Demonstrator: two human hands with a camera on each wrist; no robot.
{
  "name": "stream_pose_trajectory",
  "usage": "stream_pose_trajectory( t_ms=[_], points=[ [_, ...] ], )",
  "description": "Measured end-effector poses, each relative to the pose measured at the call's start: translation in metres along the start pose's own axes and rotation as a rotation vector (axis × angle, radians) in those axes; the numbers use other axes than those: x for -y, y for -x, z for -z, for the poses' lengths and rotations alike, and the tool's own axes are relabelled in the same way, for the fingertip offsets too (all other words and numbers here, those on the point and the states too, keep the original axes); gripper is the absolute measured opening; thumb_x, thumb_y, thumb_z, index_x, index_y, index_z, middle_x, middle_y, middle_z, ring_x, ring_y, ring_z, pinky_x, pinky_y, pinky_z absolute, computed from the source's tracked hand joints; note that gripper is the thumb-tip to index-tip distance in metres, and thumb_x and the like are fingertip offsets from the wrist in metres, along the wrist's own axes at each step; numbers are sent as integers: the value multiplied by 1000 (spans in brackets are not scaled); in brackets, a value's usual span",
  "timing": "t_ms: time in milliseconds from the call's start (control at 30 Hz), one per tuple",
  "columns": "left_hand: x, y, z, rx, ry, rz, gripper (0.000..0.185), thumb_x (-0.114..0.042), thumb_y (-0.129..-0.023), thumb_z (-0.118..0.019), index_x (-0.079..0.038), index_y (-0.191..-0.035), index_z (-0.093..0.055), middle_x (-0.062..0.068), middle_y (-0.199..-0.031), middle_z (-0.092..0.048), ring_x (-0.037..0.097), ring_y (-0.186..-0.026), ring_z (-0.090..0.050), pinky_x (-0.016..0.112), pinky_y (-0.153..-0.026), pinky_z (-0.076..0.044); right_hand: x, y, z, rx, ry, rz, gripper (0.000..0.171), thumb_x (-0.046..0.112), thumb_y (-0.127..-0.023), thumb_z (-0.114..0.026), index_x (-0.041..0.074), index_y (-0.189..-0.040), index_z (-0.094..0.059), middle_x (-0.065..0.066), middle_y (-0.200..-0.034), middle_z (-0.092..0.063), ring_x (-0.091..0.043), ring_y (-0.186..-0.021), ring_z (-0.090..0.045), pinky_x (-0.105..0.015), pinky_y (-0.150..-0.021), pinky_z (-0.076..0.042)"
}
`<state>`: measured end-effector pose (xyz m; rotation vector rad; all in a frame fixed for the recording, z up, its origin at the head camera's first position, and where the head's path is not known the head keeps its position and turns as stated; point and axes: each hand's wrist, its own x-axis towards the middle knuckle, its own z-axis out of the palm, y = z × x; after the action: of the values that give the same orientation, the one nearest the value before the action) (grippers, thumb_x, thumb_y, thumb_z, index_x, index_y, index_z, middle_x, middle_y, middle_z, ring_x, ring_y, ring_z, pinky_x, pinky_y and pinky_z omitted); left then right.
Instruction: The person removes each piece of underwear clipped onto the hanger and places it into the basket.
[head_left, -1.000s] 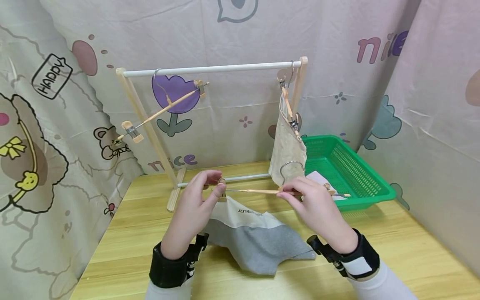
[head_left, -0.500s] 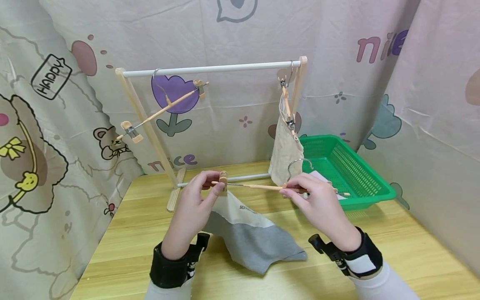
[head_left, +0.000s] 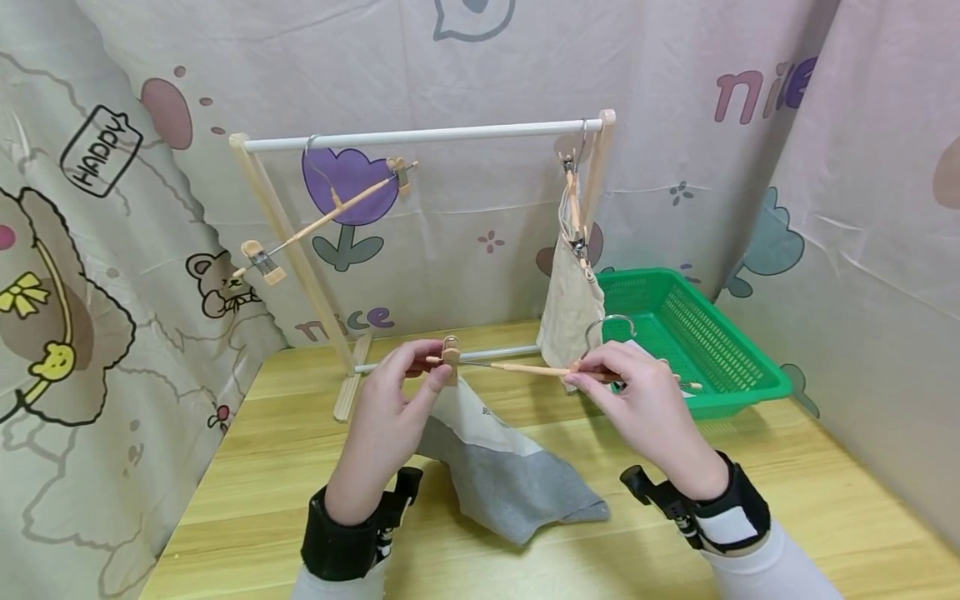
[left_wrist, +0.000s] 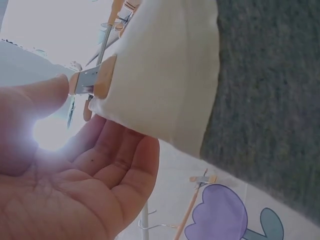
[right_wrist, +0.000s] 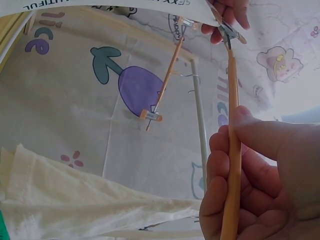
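In the head view a wooden clip hanger [head_left: 528, 369] is held almost level above the table. My left hand [head_left: 390, 400] pinches the clip [head_left: 450, 357] at its left end, the thumb on the clip's outer side in the left wrist view. From that clip a grey-and-white cloth [head_left: 510, 483] with printed lettering hangs by one corner, its grey part sloping down to the right. My right hand [head_left: 637, 396] grips the hanger's bar near the metal hook [head_left: 618, 318], thumb and curled fingers around the wood in the right wrist view. This hand partly hides the hanger's right end.
A wooden rack [head_left: 300, 258] with a white top rail stands behind. A bare clip hanger [head_left: 330, 217] hangs on its left, and a beige drawstring bag [head_left: 570, 317] hangs clipped at its right. A green basket [head_left: 697, 342] with pale cloth inside sits at the right.
The hanger's left end has risen slightly, and the hook has tilted and shifted right. The cloth hangs steeper, its lower right corner drawn left. Both hands keep their hold.
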<state>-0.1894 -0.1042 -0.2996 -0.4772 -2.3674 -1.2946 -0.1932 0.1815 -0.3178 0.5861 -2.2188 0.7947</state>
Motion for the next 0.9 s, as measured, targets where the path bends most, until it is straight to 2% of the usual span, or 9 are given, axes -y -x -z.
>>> stream_pose_trajectory(
  t_ms=[200,500,900],
  points=[
    [1,0,-2,4,-7,-24,29,-15,-97,-71,-4,-124,-69,10,-113,-72,27,-108,-65,47,-99,-53,-1,1,-1,18,4,19,18,6,-80,-88,17,-84,-74,12,-79,-67,-6,-75,-50,-21,-60,-43],
    [1,-1,-3,26,6,-3,26,-17,-99,-69,-6,-122,-70,8,-110,-73,27,-107,-65,48,-98,-53,-1,1,-4,1,-15,61,20,3,-78,-88,15,-83,-73,9,-80,-68,-7,-76,-50,-19,-61,-40],
    [0,-3,-5,-19,60,-9,23,-15,-97,-71,-4,-118,-70,8,-108,-72,22,-104,-65,43,-97,-53,-1,1,-5,32,-21,56,20,2,-79,-87,14,-84,-72,7,-80,-67,-4,-68,-48,-15,-51,-37]
  ],
)
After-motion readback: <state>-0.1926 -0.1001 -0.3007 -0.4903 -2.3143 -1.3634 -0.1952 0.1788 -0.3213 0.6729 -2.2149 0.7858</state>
